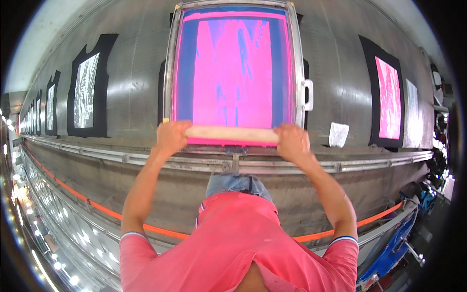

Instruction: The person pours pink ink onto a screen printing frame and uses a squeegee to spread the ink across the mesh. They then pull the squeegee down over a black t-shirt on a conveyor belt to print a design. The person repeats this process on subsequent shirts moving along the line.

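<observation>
A printing screen (232,68) in a metal frame, coated with bright pink ink over blue mesh, lies in front of me, with a white handle (308,95) on its right side. Across the screen's near end is a squeegee with a pale wooden bar (231,132). My left hand (170,136) is closed on the bar's left end, and my right hand (293,142) grips its right end. Pink ink shows along the squeegee's lower edge; the blade itself is hard to make out.
Dark fabric pieces with white prints (85,90) line the long metal table (131,73) on the left. A pink-printed piece (387,95) and a white scrap (338,135) lie to the right. A metal rail (340,164) and an orange strip (374,214) run along the near side.
</observation>
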A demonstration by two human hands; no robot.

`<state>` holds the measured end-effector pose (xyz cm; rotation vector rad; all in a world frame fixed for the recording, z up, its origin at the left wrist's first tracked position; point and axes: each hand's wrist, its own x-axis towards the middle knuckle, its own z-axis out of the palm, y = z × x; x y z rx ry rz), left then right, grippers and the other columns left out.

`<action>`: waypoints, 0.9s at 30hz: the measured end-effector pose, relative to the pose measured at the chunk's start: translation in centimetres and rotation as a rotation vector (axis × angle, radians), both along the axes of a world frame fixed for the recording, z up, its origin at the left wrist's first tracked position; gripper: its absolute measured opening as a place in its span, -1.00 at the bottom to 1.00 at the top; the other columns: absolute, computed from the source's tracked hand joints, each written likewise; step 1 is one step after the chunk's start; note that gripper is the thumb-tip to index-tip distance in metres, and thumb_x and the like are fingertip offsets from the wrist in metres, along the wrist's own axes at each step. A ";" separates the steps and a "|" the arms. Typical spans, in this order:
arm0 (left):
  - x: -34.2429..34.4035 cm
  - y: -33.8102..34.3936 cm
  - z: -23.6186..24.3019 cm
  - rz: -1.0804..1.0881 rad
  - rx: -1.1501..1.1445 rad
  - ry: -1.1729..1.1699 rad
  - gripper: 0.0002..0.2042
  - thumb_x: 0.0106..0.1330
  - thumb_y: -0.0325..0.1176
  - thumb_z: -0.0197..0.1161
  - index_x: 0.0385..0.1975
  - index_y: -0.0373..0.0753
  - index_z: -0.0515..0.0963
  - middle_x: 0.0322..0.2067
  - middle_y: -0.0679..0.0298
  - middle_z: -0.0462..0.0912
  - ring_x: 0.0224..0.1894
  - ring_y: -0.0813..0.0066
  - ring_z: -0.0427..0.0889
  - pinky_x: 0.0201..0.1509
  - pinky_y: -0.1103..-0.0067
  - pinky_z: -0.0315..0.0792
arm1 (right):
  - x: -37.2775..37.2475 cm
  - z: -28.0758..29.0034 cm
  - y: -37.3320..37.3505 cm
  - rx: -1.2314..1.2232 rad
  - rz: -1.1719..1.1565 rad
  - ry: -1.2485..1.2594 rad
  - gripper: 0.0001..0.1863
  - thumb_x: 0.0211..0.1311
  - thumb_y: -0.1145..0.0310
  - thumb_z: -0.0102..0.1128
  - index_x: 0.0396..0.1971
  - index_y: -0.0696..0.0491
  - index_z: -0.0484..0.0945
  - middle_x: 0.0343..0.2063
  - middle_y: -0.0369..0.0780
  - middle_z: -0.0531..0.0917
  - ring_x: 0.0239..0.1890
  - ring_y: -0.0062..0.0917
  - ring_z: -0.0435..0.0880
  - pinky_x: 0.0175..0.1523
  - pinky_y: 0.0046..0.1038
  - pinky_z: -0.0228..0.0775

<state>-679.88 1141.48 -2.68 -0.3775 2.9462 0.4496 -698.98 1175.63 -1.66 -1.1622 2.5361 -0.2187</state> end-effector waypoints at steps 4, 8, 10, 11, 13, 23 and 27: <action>-14.8 -8.0 -2.3 0.044 -0.058 -0.076 -0.78 0.08 -0.36 0.22 -0.32 0.06 0.75 -0.45 0.13 0.71 -0.35 0.06 0.71 -0.26 0.18 0.58 | -15.0 -2.0 -7.8 0.061 0.034 0.092 -0.65 -0.02 0.48 0.10 -0.23 -0.06 0.75 -0.34 -0.11 0.72 -0.28 -0.13 0.73 -0.18 -0.15 0.61; -28.2 -16.1 -4.0 0.014 -0.185 0.024 -0.84 0.10 -0.34 0.22 -0.42 0.01 0.75 -0.48 0.10 0.71 -0.36 0.05 0.72 -0.25 0.17 0.58 | -28.3 -2.9 -16.5 0.147 0.000 0.165 -0.65 0.07 0.40 0.06 -0.17 -0.07 0.73 -0.30 -0.10 0.73 -0.21 -0.12 0.73 -0.09 -0.10 0.60; -33.7 -19.0 -3.8 0.010 -0.160 0.039 -0.83 0.09 -0.33 0.22 -0.40 -0.01 0.75 -0.48 0.07 0.71 -0.34 0.05 0.72 -0.22 0.17 0.59 | -33.5 -3.1 -19.4 0.107 -0.009 0.130 -0.64 0.08 0.39 0.04 -0.16 -0.08 0.73 -0.26 -0.08 0.73 -0.15 -0.12 0.72 -0.03 -0.09 0.58; -35.6 -20.5 -4.0 0.006 -0.176 0.076 -0.83 0.08 -0.33 0.22 -0.40 -0.02 0.75 -0.48 0.07 0.71 -0.33 0.05 0.72 -0.21 0.18 0.59 | -36.0 -3.8 -20.7 0.117 0.026 0.176 -0.63 0.07 0.39 0.04 -0.13 -0.09 0.72 -0.23 -0.07 0.73 -0.12 -0.12 0.72 0.00 -0.08 0.57; -38.8 -22.5 -4.7 -0.015 -0.189 0.093 -0.82 0.07 -0.33 0.22 -0.38 -0.04 0.74 -0.47 0.05 0.71 -0.32 0.04 0.72 -0.21 0.18 0.59 | -39.2 -4.8 -22.2 0.129 0.038 0.201 -0.60 0.06 0.39 0.05 -0.10 -0.10 0.72 -0.19 -0.05 0.73 -0.09 -0.12 0.71 0.04 -0.08 0.55; -39.9 -22.5 -5.1 0.010 -0.273 -0.049 -0.75 0.08 -0.31 0.28 -0.23 0.03 0.75 -0.42 0.11 0.72 -0.33 0.02 0.70 -0.24 0.22 0.56 | -40.6 -7.1 -22.6 0.083 0.031 0.192 -0.57 0.01 0.42 0.11 -0.06 -0.13 0.71 -0.26 -0.07 0.73 -0.14 -0.10 0.70 0.01 -0.09 0.53; -34.7 -19.9 -5.6 0.013 -0.241 0.011 -0.72 0.02 -0.34 0.23 -0.24 0.04 0.74 -0.39 0.16 0.73 -0.34 0.03 0.71 -0.26 0.21 0.57 | -34.8 -6.3 -19.8 0.017 0.093 0.193 -0.61 0.00 0.45 0.10 -0.12 -0.05 0.70 -0.23 -0.17 0.68 -0.17 -0.15 0.69 -0.10 -0.09 0.56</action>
